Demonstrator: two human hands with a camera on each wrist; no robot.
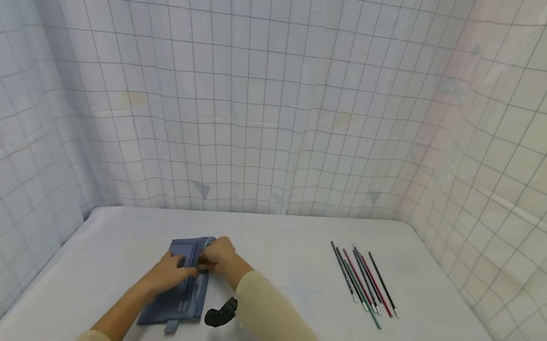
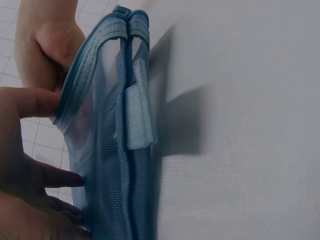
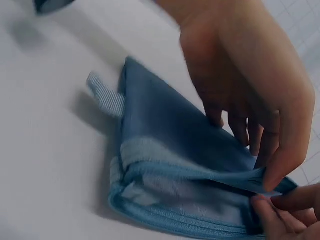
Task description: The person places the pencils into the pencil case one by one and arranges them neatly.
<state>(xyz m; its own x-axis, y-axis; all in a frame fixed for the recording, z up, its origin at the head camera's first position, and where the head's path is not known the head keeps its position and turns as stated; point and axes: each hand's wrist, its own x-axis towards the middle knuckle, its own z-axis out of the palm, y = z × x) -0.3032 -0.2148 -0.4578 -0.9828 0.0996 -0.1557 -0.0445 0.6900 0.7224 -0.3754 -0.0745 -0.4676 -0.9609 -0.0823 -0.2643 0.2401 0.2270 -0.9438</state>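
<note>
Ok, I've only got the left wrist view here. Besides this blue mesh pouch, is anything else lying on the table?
Observer: Yes, the head view shows loose pencils on the table, off to the right of the pouch.

Operator: What colours are they?

Observer: Dark, red and green.

Operator: And the right hand? The pouch hides its fingertips from me.

Observer: The right wrist view shows its fingers at the zip edge, towards the end away from the fabric tab.
</note>
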